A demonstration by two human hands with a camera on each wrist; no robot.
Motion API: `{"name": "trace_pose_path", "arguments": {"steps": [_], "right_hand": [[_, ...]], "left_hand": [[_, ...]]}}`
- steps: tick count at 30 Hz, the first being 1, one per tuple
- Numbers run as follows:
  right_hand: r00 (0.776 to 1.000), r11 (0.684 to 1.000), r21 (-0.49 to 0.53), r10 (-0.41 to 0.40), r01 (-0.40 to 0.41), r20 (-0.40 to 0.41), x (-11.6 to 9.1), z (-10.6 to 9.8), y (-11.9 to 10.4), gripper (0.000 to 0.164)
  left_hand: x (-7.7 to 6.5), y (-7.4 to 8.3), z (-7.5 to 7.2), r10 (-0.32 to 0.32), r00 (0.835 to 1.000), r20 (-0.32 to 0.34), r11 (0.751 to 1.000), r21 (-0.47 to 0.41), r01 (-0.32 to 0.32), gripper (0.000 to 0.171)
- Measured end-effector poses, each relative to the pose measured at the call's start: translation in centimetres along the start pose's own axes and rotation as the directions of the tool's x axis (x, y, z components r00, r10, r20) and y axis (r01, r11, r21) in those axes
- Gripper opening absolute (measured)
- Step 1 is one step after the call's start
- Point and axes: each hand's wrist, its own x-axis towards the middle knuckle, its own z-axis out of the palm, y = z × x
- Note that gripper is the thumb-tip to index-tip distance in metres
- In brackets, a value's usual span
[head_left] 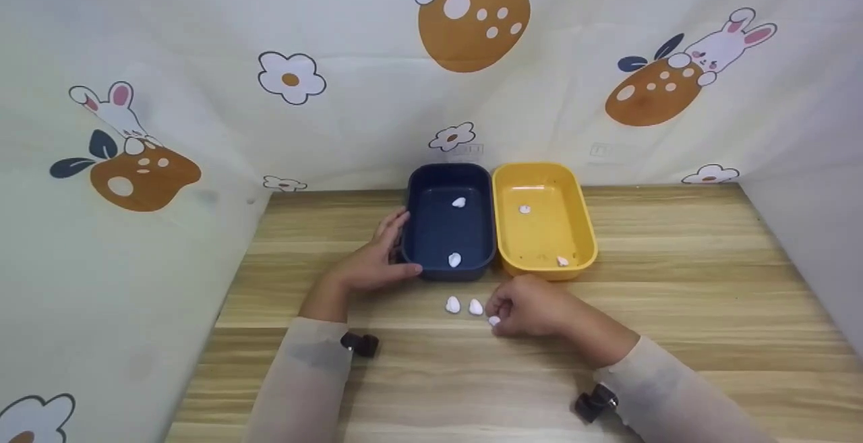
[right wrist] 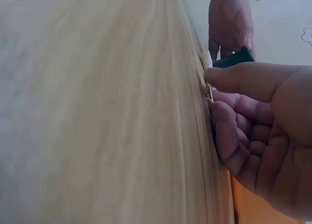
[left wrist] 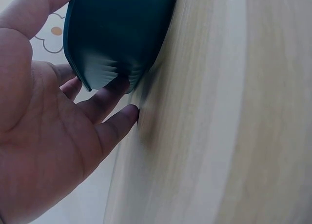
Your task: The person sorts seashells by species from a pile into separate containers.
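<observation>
My left hand (head_left: 371, 261) rests against the left side of a dark blue tray (head_left: 450, 273), thumb at its near corner. Its fairly straight fingers touch the tray's outer wall (left wrist: 122, 29) in the left wrist view. Two small white pieces, roughly heart-shaped, lie inside that tray, one far (head_left: 459, 202) and one near (head_left: 454, 259). In front of the trays, my right hand (head_left: 536, 308) pinches a similar white piece (head_left: 494, 320) at the tabletop, thumb and finger partly covering it. Two more white pieces, one left (head_left: 452, 305) and one closer (head_left: 476, 307), lie beside its fingertips.
A yellow tray (head_left: 581, 227) stands right of the blue one, with a white piece (head_left: 524, 209) far inside and a pinkish-white one (head_left: 562, 261) near its front. Behind both trays hangs a patterned cloth (head_left: 364, 126). The wood-grain tabletop (head_left: 688, 281) extends to both sides.
</observation>
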Motion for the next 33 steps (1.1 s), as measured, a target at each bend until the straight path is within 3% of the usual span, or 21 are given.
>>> {"name": "trace_pose_path", "arguments": {"steps": [10, 18, 23, 28, 33], "right_hand": [[0.999, 0.999, -0.019, -0.032, 0.032, 0.002, -0.4, -0.5, -0.4, 0.012], [0.996, 0.999, 0.035, 0.021, -0.018, -0.089, -1.6, -3.2, -1.7, 0.007], [0.990, 0.995, 0.094, 0.056, -0.044, -0.127, -2.0, -4.8, -1.7, 0.007], [0.976, 0.988, 0.149, 0.076, -0.046, -0.203, -2.2, -6.4, -0.7, 0.009], [0.948, 0.980, 0.171, 0.143, -0.097, -0.283, -2.6, -8.3, 0.3, 0.011]], "left_hand": [[-0.2, 0.3, 0.0, -0.013, 1.000, -0.001, 1.000, -0.007, 0.013, 0.116], [-0.1, 0.2, 0.1, 0.049, 0.999, 0.003, 0.998, -0.035, -0.049, 0.112], [-0.2, 0.1, 0.1, 0.048, 0.999, 0.000, 0.998, -0.042, -0.048, 0.112], [-0.2, 0.1, 0.1, 0.046, 0.999, -0.004, 0.998, -0.032, -0.047, 0.111], [-0.2, 0.2, 0.1, 0.042, 0.999, 0.000, 0.999, -0.034, -0.042, 0.112]]}}
